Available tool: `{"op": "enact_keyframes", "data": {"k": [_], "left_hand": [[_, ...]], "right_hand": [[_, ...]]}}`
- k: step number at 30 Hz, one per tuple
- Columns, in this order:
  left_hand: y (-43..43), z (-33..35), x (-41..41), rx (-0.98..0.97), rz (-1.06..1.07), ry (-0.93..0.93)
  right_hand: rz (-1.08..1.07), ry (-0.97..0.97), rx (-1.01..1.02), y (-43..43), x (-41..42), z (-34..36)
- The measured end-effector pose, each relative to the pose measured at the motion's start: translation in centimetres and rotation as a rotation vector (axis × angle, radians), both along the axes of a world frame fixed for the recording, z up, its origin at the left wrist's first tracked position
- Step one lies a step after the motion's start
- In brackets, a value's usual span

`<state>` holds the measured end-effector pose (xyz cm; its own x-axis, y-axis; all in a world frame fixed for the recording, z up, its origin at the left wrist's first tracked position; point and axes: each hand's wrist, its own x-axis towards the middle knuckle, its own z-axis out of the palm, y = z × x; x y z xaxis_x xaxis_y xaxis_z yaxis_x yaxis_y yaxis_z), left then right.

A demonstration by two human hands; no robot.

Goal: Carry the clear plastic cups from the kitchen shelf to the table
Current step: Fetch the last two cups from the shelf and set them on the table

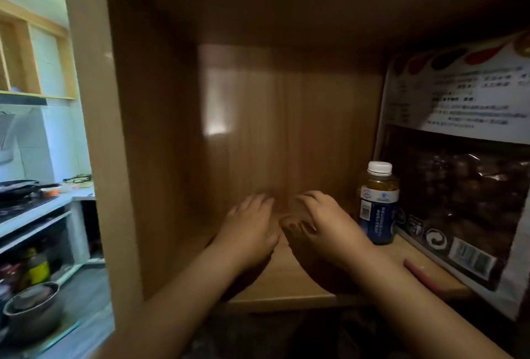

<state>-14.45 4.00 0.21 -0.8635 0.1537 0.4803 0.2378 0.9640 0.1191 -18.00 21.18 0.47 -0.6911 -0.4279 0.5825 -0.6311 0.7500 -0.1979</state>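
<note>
From the head camera, both hands reached into a wooden shelf (pixel 286 287). The left hand (pixel 252 226) lay flat, fingers spread; the right hand (pixel 324 226) curled around a blurred clear cup (pixel 295 228) beside a bottle (pixel 378 203).

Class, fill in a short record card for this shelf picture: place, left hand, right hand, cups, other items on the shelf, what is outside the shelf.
place: wooden shelf compartment, dim inside
left hand: reaching in, palm down, fingers curled
right hand: reaching in beside the left, fingers curled
clear cups: a faint clear rim shows between the hands; count and grip cannot be told
other items: bottle with white cap; large printed food bag at right
outside: kitchen counter at left, pot below
</note>
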Motion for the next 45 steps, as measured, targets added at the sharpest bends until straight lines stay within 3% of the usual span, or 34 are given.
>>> {"op": "enact_keyframes", "data": {"k": [9, 21, 45], "left_hand": [[0.1, 0.9, -1.3, 0.06, -0.014, -0.007], [0.2, 0.5, 0.1, 0.059, -0.131, 0.145], [-1.2, 0.9, 13.6, 0.008, -0.447, 0.265]], "right_hand": [[0.014, -0.032, 0.018, -0.6, -1.1, -0.3], [0.018, 0.033, 0.025, 1.1, 1.7, -0.2], [-0.077, 0.182, 0.021, 2.6, 18.1, 0.1]]}}
